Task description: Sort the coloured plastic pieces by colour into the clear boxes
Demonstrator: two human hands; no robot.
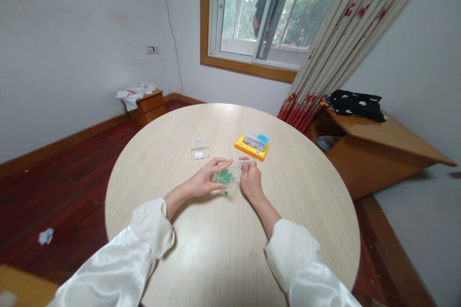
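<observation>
A small clear plastic bag with green pieces in it is between my hands, low over the table. My right hand is closed on the bag's right edge, its fingertips pinching the plastic near the top. My left hand is spread around the bag's left side, index finger along the top and thumb along the bottom. Whether its fingers press on the plastic, I cannot tell. Just below the left thumb, a tiny green piece lies on the table.
On the round table, an opened clear case lies beyond my left hand. A clear box with blue contents rests on a yellow box. Dark cloth lies on a tilted wooden cabinet at right.
</observation>
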